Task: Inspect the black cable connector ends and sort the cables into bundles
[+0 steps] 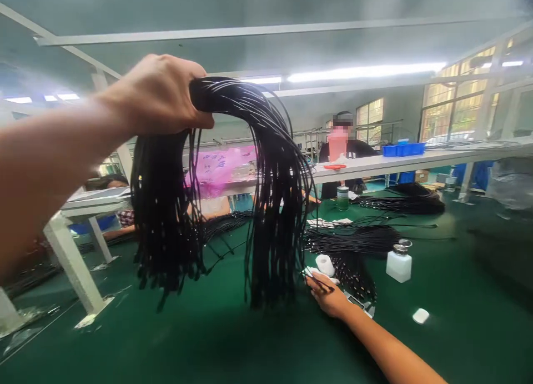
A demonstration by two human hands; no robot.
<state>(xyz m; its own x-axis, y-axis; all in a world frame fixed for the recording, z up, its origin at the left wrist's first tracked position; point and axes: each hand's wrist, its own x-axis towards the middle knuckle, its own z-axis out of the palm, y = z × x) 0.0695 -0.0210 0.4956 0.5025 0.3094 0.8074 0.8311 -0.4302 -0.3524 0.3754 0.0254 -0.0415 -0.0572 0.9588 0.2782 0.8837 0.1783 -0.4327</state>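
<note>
My left hand (162, 95) is raised and closed around the middle of a thick bundle of black cables (266, 150). Both halves of the bundle droop over the green table, with small connector tips at their lower ends. Low and to the right, my right hand (331, 298) has its fingers closed on a thin dark stick-like thing (318, 280), whose kind is unclear. Something white shows by its fingertips, close to a white roll (325, 265). Beside this hand lie more black cable ends (356, 278) with shiny tips.
On the green table (200, 339) stand a white dispenser bottle (398, 263) and a green-filled jar (342, 198); a white cap (421, 316) lies nearer. More black cables (358, 239) lie behind. A raised shelf (366, 167) carries a blue bin (403, 149). A person (347, 150) is beyond it.
</note>
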